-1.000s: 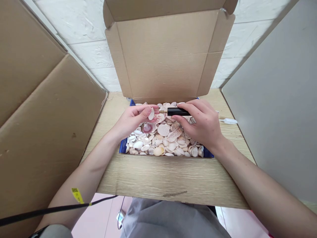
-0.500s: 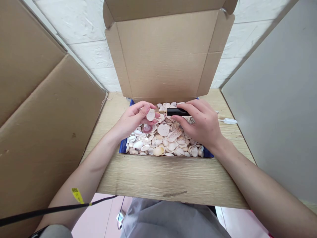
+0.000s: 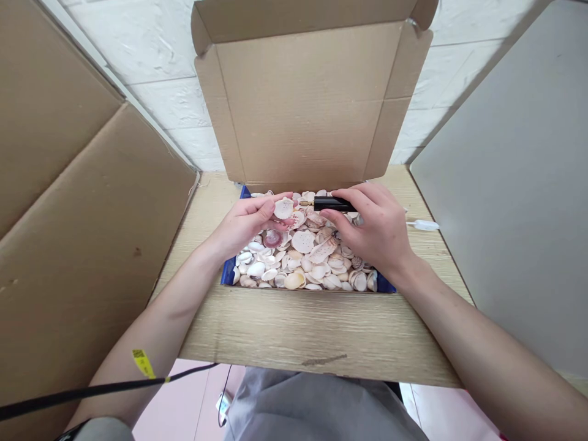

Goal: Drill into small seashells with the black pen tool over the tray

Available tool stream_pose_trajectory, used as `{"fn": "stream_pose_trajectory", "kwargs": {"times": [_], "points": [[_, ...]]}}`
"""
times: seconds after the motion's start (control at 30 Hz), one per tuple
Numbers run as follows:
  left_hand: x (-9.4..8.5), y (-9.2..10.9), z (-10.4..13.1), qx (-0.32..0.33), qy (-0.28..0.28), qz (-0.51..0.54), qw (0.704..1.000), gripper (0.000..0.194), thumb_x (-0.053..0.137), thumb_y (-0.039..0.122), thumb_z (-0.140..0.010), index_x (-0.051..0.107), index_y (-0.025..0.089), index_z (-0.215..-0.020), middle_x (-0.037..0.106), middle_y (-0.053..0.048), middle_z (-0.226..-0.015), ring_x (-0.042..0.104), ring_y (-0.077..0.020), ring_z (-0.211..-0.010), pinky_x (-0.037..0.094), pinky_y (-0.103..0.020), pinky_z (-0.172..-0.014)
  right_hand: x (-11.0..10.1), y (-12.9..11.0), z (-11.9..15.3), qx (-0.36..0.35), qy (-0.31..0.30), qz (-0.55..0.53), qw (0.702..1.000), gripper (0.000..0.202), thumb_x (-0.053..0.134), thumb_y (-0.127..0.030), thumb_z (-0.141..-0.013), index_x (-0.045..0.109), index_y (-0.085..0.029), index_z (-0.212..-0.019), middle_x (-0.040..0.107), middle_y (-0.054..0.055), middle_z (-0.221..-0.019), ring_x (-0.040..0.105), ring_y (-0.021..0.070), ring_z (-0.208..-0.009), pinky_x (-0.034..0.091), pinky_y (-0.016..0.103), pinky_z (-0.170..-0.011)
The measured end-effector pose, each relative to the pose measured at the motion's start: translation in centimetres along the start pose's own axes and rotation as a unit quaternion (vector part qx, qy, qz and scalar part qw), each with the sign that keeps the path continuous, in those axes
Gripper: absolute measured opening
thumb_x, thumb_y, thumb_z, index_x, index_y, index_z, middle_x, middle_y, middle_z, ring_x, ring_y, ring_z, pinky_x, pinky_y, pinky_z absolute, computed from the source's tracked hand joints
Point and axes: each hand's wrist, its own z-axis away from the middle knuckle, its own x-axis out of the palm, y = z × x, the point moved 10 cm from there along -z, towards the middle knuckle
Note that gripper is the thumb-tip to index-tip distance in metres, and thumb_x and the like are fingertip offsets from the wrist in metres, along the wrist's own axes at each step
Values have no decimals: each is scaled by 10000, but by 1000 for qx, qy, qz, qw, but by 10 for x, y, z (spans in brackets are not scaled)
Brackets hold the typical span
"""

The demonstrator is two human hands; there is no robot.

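Between thumb and fingers, my left hand (image 3: 252, 219) pinches a whitish seashell (image 3: 283, 208) above the box. My right hand (image 3: 374, 222) grips a black pen-shaped mini drill (image 3: 334, 204) with a brass-coloured chuck. Its tip points left toward the shell; whether the thin bit touches the shell I cannot make out. Under both hands lies an open cardboard box (image 3: 226, 272) with blue outer sides, filled with many loose seashells (image 3: 303, 242) in white, cream and pinkish tones. A purplish shell (image 3: 272, 238) rests just below my left fingers.
The box's raised lid (image 3: 307, 104) leans at the back near a white brick wall (image 3: 156, 67). Cardboard (image 3: 92, 214) stands on the left, a grey panel (image 3: 514, 184) on the right. A white plug-like piece (image 3: 425, 225) lies right of the box on the wooden table (image 3: 294, 324). A black cable (image 3: 101, 387) crosses the lower left.
The drill has shifted slightly right, away from the shell. In my left hand the shell has turned and moved a little right, showing more of its face.
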Motion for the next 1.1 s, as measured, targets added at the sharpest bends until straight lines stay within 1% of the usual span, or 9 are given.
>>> {"fn": "stream_pose_trajectory", "kwargs": {"times": [0.17,0.27,0.33,0.47,0.57,0.7,0.8,0.97,1.1], "points": [[-5,-3,0,5,-2,-60,998,455,718,454,-817,703,205,-1197,760,-99,-972,710,-180,-804,556,-278,-729,3,3,0,12,-12,-7,1000,211,637,-387,-880,675,-203,-977,692,69,-873,621,222,-801,493,373,-718],[-7,-2,0,14,1,-104,994,382,698,493,-821,762,203,-1061,718,-117,-1161,705,-168,-804,552,-267,-716,1,2,0,7,-9,-2,1000,210,642,-385,-877,674,-211,-990,687,72,-892,616,230,-829,490,386,-734],[-7,-1,0,15,3,-120,993,362,692,521,-813,782,218,-989,699,-111,-1210,700,-157,-782,551,-269,-705,-2,0,0,-6,-1,11,1000,202,647,-384,-875,673,-223,-994,685,72,-907,611,236,-847,481,395,-740],[-5,3,1,28,8,-158,987,394,657,577,-814,790,231,-944,739,-101,-1095,701,-201,-896,547,-287,-745,-11,-8,0,-45,25,25,998,153,634,-323,-886,669,-248,-1015,683,67,-934,597,242,-865,450,418,-764],[-3,4,2,25,1,-175,984,410,633,584,-830,789,216,-922,738,-107,-1106,695,-213,-960,549,-277,-754,-12,-8,0,-50,29,23,998,164,628,-315,-889,670,-248,-1033,686,73,-948,593,248,-883,442,427,-776],[-5,3,3,17,4,-165,986,398,648,585,-816,787,241,-957,701,-110,-1212,719,-180,-853,560,-272,-732,-2,1,0,-1,-2,22,1000,252,627,-430,-884,684,-211,-995,702,76,-896,620,230,-826,471,378,-728],[-7,8,4,39,21,-171,984,391,673,564,-804,770,269,-1043,705,-91,-1211,726,-174,-873,552,-282,-821,9,5,3,27,-45,30,998,307,578,-470,-906,688,-189,-963,711,59,-826,634,202,-741,451,324,-646],[-4,11,4,45,21,-170,984,415,665,544,-825,756,230,-1081,728,-96,-1158,724,-183,-882,538,-303,-875,20,4,7,27,-105,38,993,399,451,-481,-965,683,-180,-844,717,44,-782,633,171,-659,340,294,-527],[-4,12,4,44,24,-171,984,423,646,558,-834,771,199,-1020,724,-113,-1158,717,-222,-918,551,-345,-848,18,3,6,20,-97,37,994,397,520,-538,-918,675,-177,-862,704,49,-781,628,175,-677,353,285,-541]]}}
